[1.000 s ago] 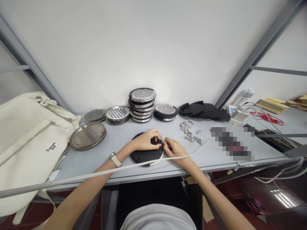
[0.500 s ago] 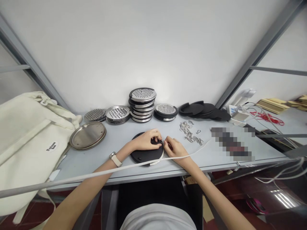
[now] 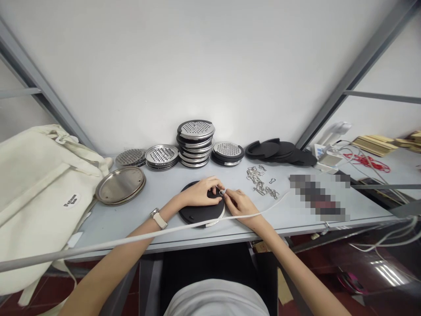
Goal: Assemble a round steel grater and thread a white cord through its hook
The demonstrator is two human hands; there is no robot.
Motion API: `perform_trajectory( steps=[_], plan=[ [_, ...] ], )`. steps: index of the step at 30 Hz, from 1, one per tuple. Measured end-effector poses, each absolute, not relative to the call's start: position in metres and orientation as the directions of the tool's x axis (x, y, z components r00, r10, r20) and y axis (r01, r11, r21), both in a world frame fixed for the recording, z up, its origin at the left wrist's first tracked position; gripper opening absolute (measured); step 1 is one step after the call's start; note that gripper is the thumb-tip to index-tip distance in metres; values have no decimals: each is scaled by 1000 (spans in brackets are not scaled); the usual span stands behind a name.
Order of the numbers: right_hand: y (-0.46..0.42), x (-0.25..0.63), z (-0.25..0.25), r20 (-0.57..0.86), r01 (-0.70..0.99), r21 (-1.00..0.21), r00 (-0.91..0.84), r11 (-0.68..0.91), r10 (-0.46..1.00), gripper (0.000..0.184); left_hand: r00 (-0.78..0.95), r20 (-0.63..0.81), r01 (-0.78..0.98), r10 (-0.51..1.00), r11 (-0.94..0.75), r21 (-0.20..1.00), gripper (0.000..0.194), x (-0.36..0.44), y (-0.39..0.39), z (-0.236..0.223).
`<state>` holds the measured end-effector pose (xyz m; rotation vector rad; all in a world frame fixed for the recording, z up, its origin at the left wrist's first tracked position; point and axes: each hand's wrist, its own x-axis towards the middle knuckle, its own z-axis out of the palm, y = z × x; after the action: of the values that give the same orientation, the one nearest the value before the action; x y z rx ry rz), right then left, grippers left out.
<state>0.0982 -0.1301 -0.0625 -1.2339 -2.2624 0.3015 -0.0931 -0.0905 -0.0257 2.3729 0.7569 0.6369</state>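
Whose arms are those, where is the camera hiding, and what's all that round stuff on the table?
No robot here! These are a person's own bare arms, and the camera sits on their head, looking forward and down. The left hand rests on a black round piece. The right hand pinches a small shiny metal piece at its edge. On the grey table, metal clips lie to the right. Behind are a tall stack of metal and black discs and some black covers; smooth metal plates lie to the left. The white cable crosses the picture in front.
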Motion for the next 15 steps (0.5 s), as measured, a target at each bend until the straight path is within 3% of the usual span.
perform_trajectory(
  steps=[15],
  plan=[
    [-132,97,-62,330,731,-438,-409,522,850,21,721,245,290,648,-603,743,26,-92,-89,-24]
  ],
)
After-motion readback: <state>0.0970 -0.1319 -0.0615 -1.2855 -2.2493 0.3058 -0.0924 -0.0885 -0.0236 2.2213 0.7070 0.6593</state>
